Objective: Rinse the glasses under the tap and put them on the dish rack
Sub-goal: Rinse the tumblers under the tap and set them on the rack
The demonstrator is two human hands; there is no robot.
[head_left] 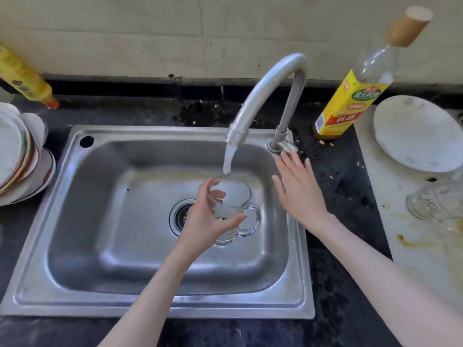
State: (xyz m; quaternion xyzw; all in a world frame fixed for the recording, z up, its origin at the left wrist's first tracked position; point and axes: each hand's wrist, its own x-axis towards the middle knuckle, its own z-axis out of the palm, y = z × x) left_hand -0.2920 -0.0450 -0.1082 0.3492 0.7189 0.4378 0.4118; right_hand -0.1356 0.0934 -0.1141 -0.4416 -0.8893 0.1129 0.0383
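Left hand (208, 221) wrapped round glass mug (231, 211) under running tap (263, 96); right hand (298, 189) open, empty, beside tap handle (288, 146). Probable risk: wet glass slipping into sink (75, 221), chipping.

Yellow-labelled bottle (350, 101) right of the tap, Chinese print too blurred to read, no other legible text

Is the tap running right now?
Yes, on. A stream of water falls from the tap spout toward the glass mug held by the left hand over the sink.
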